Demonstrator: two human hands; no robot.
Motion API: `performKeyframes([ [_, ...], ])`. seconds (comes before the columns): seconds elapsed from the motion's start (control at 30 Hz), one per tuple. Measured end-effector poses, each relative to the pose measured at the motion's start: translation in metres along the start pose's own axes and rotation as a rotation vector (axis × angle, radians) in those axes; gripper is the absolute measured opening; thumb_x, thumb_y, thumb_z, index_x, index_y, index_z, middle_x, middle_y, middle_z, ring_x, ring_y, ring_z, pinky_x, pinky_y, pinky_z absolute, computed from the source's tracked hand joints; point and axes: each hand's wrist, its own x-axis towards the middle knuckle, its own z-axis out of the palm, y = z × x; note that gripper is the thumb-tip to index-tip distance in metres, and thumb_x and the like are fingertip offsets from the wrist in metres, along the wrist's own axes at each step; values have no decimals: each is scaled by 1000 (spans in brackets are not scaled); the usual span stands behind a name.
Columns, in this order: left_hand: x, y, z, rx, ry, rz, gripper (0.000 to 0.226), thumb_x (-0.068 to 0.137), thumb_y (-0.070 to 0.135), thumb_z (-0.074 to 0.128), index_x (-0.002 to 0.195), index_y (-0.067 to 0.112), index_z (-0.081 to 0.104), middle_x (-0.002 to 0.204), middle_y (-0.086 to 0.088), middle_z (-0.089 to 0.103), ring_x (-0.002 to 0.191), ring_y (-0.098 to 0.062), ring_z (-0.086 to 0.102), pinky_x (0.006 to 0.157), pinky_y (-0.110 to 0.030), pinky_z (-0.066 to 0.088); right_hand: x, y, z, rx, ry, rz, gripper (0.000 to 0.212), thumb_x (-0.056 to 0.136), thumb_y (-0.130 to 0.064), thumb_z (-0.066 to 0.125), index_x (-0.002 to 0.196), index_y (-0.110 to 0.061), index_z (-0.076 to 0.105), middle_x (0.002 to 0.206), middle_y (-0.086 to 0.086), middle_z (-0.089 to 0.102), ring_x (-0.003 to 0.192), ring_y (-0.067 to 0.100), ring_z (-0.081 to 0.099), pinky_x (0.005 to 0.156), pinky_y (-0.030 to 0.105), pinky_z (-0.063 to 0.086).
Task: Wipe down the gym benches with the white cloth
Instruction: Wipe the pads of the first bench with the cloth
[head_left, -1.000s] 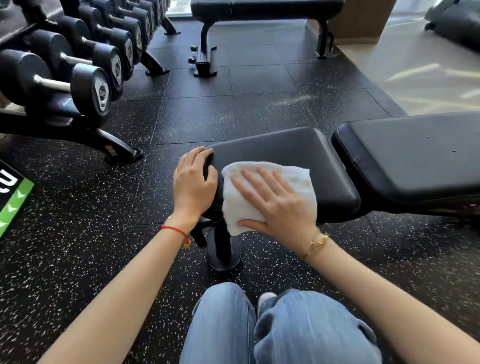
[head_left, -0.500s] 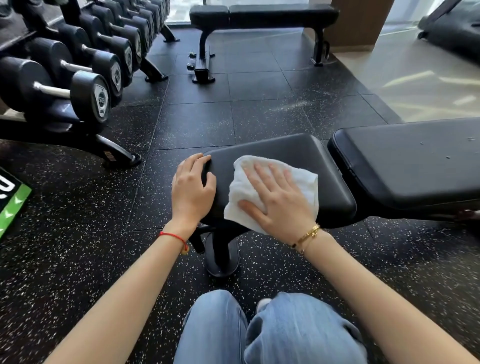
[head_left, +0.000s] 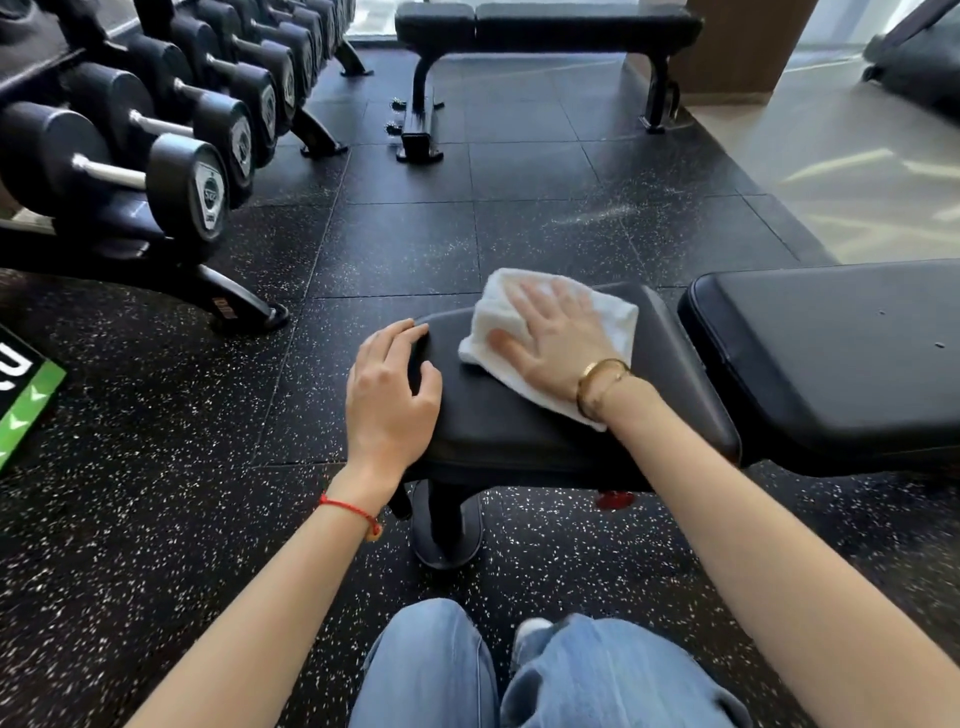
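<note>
At the far left, a green and black mat (head_left: 26, 400) lay on the speckled black floor (head_left: 156, 493). Above it stood a rack of dumbbells (head_left: 171, 171), running back toward the windows, its black feet planted on the floor tiles.

Near the middle, the left hand (head_left: 389, 395) rested on the left end of the near bench's seat pad (head_left: 519, 421). Its fingers curled over the pad's end and the thumb lay on top, so it gripped the edge of the pad. A red string bracelet (head_left: 348, 512) circled that wrist. Under the pad, a black post (head_left: 447, 519) went down to a rounded foot on the floor. Below, the person's knees in blue jeans (head_left: 519, 675) filled the bottom of the view.

Just right of the left hand, the white cloth (head_left: 550, 332) lay folded on the far part of the seat pad. The right hand (head_left: 561, 338) pressed flat on top of it, fingers straight and spread, palm down. A gold bracelet (head_left: 602, 382) sat on that wrist, over the cloth's near corner.

Farther back, a second flat bench (head_left: 545, 26) stood apart near a wooden column (head_left: 737, 47).

At the right, the near bench's long back pad (head_left: 831, 358) sat just beside the seat pad, with a narrow gap between them.
</note>
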Motion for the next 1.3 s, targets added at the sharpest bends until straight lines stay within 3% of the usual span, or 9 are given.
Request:
performKeyframes([
  [0.1, 0, -2, 0, -2, 0, 12, 48, 87, 27, 45, 131, 13, 60, 136, -1, 56, 130, -19, 44, 114, -38, 33, -49, 1, -2, 51, 45, -178, 72, 91, -67, 16, 154, -38, 0, 165, -6, 5, 151, 27, 0, 122, 44, -4],
  [0.23, 1, -2, 0, 11, -5, 24, 52, 87, 33, 41, 132, 14, 59, 137, 0, 55, 131, -19, 44, 114, -41, 34, -60, 55, -8, 85, 103, -83, 78, 86, -66, 13, 155, -30, 14, 163, -2, 14, 151, 18, 4, 120, 29, -10],
  [0.37, 0, 1, 0, 27, -3, 12, 50, 87, 30, 44, 132, 15, 58, 138, 1, 55, 132, -19, 44, 114, -41, 34, 9, 68, -13, -23, 64, 96, 77, 90, -67, 18, 150, -20, 31, 158, 9, 30, 149, 27, 14, 120, 43, 8],
  [0.47, 0, 0, 0, 21, -7, 9, 52, 86, 33, 42, 132, 15, 58, 138, 2, 54, 132, -18, 43, 115, -39, 33, 34, 32, -9, -23, 29, -19, 72, 91, -66, 22, 143, -20, 43, 145, 8, 48, 137, 29, 35, 115, 44, 21],
  [0.6, 1, -2, 0, -2, 1, 12, 53, 85, 36, 41, 131, 15, 59, 137, 2, 55, 131, -17, 44, 115, -38, 33, 2, 24, -6, 64, 23, -202, 82, 83, -71, 11, 154, -32, 19, 159, -3, 28, 147, 26, 16, 122, 41, 7],
  [0.73, 1, -2, 0, 9, 4, 21, 51, 87, 34, 42, 131, 15, 58, 136, 3, 55, 131, -16, 44, 114, -39, 33, -21, 57, -13, 98, 56, -131, 80, 85, -70, 15, 155, -31, 15, 163, -6, 15, 151, 18, 3, 120, 27, -8],
  [0.87, 1, -1, 1, 14, 13, 8, 52, 86, 34, 41, 131, 15, 58, 137, 3, 55, 130, -16, 44, 115, -37, 32, 13, 39, -6, 28, -3, -13, 67, 99, -59, 28, 156, -29, 8, 164, -2, 10, 151, 24, -2, 122, 39, -5],
  [1.07, 0, -1, -2, 13, -6, 20, 52, 88, 32, 41, 133, 12, 58, 138, -1, 55, 131, -18, 44, 116, -32, 29, -53, 0, 1, 35, 20, -243, 75, 88, -69, 13, 155, -38, 3, 165, -6, 6, 151, 32, -1, 122, 49, -1],
  [1.3, 0, 1, -2, 32, -18, 6, 57, 85, 37, 37, 133, 14, 58, 139, 0, 54, 133, -18, 42, 116, -35, 30, -65, 80, -7, 10, 118, -50, 75, 93, -69, 15, 156, -27, 18, 161, -1, 22, 149, 24, 15, 121, 45, 12],
])
